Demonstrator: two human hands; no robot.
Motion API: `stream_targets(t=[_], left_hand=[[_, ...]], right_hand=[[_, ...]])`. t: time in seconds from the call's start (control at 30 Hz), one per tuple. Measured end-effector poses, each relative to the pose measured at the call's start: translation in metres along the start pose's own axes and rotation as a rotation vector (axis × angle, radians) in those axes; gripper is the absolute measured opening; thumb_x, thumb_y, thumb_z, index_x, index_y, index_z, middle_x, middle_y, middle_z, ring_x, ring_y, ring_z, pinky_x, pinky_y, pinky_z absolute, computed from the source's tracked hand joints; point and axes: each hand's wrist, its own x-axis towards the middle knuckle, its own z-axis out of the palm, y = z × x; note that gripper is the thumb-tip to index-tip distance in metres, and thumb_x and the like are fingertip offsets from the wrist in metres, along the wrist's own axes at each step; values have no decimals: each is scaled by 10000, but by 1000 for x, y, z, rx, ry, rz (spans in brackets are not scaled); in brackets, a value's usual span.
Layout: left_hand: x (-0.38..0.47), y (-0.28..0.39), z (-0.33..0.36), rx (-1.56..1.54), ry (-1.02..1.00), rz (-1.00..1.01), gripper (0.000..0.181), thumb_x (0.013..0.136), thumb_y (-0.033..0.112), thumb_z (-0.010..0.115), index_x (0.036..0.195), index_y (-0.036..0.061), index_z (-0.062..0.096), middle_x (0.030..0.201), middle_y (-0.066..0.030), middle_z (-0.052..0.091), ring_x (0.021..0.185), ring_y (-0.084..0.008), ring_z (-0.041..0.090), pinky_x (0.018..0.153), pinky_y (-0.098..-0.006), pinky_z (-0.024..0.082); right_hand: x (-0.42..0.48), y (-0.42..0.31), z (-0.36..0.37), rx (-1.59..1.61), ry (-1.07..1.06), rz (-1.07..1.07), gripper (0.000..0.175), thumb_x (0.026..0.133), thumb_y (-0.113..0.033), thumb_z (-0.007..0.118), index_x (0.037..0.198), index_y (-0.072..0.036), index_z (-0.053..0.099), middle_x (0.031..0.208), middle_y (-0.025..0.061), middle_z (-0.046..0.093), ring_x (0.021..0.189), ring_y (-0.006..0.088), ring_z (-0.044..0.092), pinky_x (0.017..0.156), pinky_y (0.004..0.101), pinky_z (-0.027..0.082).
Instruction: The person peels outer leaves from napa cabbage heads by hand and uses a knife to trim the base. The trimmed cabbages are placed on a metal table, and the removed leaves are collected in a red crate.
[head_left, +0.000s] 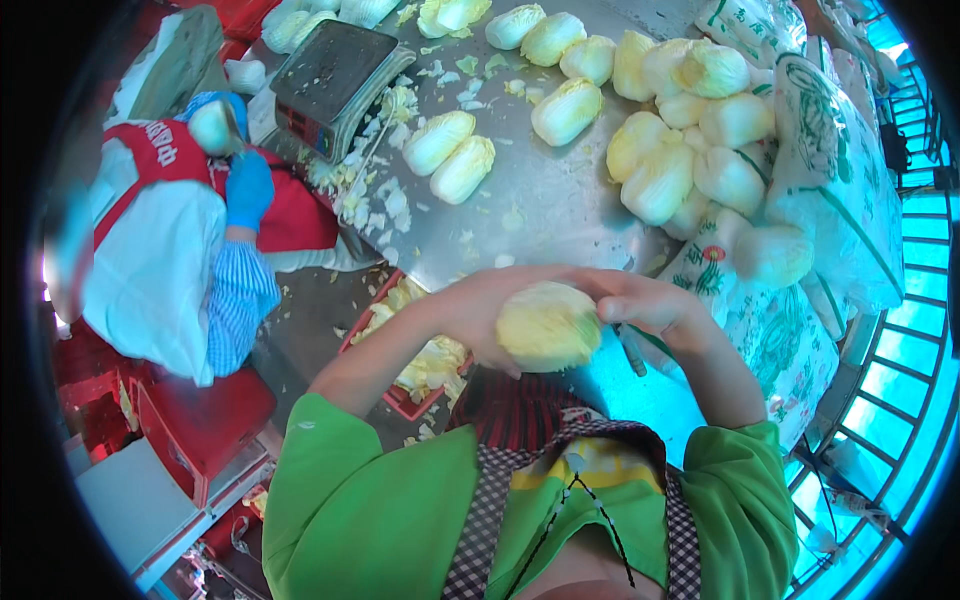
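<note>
A napa cabbage (549, 328), pale yellow and blurred by motion, is held in front of my apron. My left hand (480, 304) cups it from the left and behind. The fingers of my right hand (637, 298) reach towards its far side, and the thumb is beside its right end. Below the right palm shows a thin dark object (636, 356), perhaps a knife handle; whether this hand grips it is hidden. Two trimmed cabbages (450, 156) lie together on the metal table (517, 240), and a single cabbage (568, 111) lies farther right.
Cabbages (656, 184) pile up at right against printed plastic sacks (832, 180). A digital scale (334, 71) stands at back left amid leaf scraps. Left, a co-worker's blue-gloved hand (250, 187) is near a cabbage (212, 127). A red crate (409, 405) holds trimmed leaves below the table edge.
</note>
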Motion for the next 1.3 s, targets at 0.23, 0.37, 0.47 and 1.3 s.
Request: stream_targets(t=[0.23,0.37,0.47,1.3], left_hand=[[-38,6,179,-585,834,-141,873,744,264,817,1414,-13,330,1355,-123,487,1246,-210,472,1048,-367,382],[-59,30,208,-506,935,-310,534,907,270,644,1331,-4,469,1167,-123,616,1045,-160,597,886,-324,483],[-74,52,224,-139,1039,-420,509,876,257,658,1280,-10,501,1065,-138,641,927,-208,648,828,-323,511],[-104,85,305,383,1323,-343,1215,614,198,896,1496,26,79,1443,-174,350,1297,-291,437,1057,-407,395]], right_hand=[[-9,130,89,97,326,-549,1130,628,-195,883,1493,-23,176,1390,135,440,1264,245,464,1071,397,371],[-24,160,102,271,95,-411,919,699,-273,823,1424,-21,319,1336,141,501,1222,266,518,1002,414,455],[-33,168,117,264,10,-411,886,721,-306,790,1421,-25,325,1339,145,499,1216,274,524,997,413,458],[-24,151,201,-215,229,-464,747,810,-195,749,1396,6,332,1342,155,459,1241,234,480,1006,364,430]])
